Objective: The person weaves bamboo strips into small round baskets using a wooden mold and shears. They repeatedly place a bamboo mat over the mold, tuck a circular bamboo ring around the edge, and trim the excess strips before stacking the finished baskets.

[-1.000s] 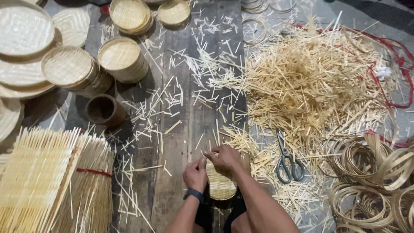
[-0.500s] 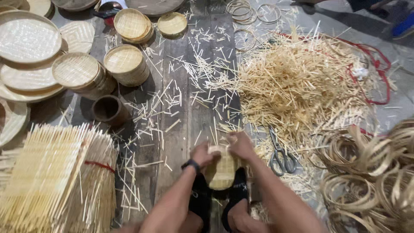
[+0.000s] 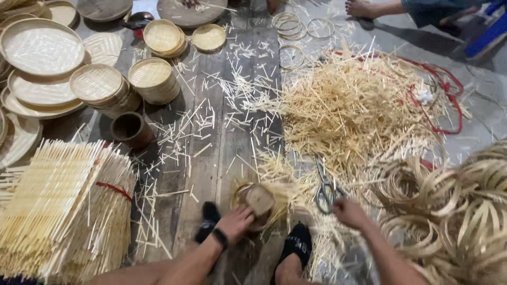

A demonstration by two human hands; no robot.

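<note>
Big pile of cut bamboo slivers (image 3: 359, 105) sits well beyond both hands, up and right of them on the plank floor (image 3: 222, 137); coiled bamboo hoops (image 3: 454, 211) lie just right of the right hand, woven mat stack (image 3: 58, 206) well left of the left hand. Left hand (image 3: 235, 221) rests on a small round woven piece (image 3: 256, 203), fingers spread over its near edge, pressing rather than closed around it; piece sits between the socked feet (image 3: 298, 245). Right hand (image 3: 348, 211) is at the scissors (image 3: 325, 187), grip blurred, cannot tell if it's closed on the handles. Scissors' long axis runs away from the person, handles nearest the right hand, blades pointing at the pile. Right hand is clearly the nearer one; the woven piece lies to its left.
</note>
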